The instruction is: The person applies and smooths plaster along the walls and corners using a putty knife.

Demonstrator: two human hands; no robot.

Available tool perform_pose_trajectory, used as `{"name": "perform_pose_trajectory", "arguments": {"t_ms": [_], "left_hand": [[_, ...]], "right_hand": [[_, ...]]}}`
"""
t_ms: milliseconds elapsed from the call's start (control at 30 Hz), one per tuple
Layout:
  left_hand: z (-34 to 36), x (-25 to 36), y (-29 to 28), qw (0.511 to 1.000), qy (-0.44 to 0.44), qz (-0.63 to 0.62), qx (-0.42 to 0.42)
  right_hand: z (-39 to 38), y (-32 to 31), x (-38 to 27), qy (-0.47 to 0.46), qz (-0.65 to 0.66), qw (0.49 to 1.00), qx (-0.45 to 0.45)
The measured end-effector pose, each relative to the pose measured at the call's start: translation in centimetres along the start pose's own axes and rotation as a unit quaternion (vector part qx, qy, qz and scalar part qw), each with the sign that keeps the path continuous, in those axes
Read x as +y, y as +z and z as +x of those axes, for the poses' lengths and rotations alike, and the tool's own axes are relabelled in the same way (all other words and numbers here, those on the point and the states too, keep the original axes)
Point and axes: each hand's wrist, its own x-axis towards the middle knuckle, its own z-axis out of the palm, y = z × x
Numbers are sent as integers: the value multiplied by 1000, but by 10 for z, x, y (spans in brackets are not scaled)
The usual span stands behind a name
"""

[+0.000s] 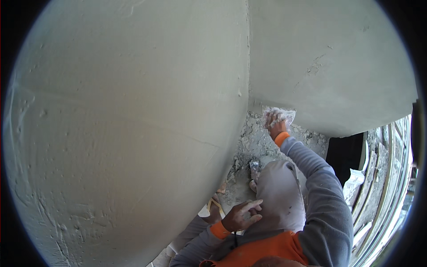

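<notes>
My right hand [275, 122], its arm stretched forward, is closed on a flat, square-edged plaster blade [289, 116] smeared with wet grey-white plaster. The blade is at the foot of the right wall [338, 71], close to the corner; its handle is hidden. My left hand [242, 216] is near my body beside my bent knee [278, 191]. Its fingers are partly bent and apart, with nothing visible in them. Both walls have a grey plaster coat; the left wall [133, 111] carries small lumps and ridges.
Crumbled plaster [253, 138] covers the floor along the corner. A small shiny grey piece [254, 166] is beside my knee. At the right, a dark opening [346, 153] lies below the wall's edge, with long planks [378, 178] beyond it.
</notes>
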Motion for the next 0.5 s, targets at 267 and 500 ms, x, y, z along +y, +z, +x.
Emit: {"name": "perform_pose_trajectory", "arguments": {"t_ms": [267, 500], "left_hand": [[-7, -4, 3, 999, 48, 4, -8], [-21, -17, 3, 997, 60, 44, -5]], "right_hand": [[-57, -267, 138, 20, 41, 937, 347], [-9, -268, 157, 57, -44, 934, 350]]}}
